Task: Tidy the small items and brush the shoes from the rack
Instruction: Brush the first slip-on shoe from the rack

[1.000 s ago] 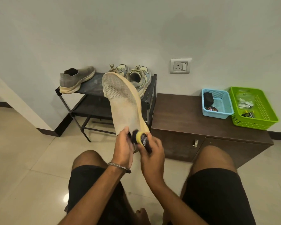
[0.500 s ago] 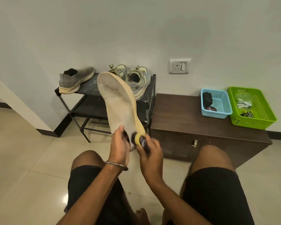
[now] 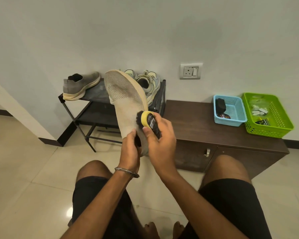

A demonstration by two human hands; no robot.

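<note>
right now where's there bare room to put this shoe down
Bare cabinet top between the rack and the blue basket. Rack top between the grey shoe and the sneakers is tighter. Both baskets hold things.

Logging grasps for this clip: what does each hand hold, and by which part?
The left hand grips the grey shoe at its heel opening. The right hand holds the shoe brush by its black back, bristles against the shoe's upper.

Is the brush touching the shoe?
Touching. The head view shows the brush's dark bristles pressed against the shoe, held in the right hand.
</note>
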